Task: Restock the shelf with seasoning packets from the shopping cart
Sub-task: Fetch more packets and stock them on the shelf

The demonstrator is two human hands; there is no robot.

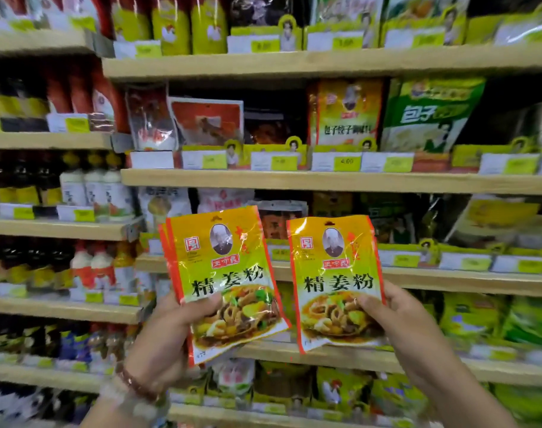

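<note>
My left hand point(167, 338) grips a small stack of yellow-and-orange seasoning packets point(220, 273) by the lower left corner, thumb across the front. My right hand point(408, 329) pinches one matching seasoning packet point(334, 279) by its lower right edge. Both are held upright, side by side and apart, in front of the wooden shelves point(325, 180). Each packet shows a round portrait, black lettering and a picture of a dish. The shopping cart is out of view.
Several wooden shelf boards carry seasoning bags with yellow price tags point(345, 162) along their front edges. Bottles of sauce point(93, 196) fill the shelf unit at the left. Green and yellow bags point(430, 115) stand at the right.
</note>
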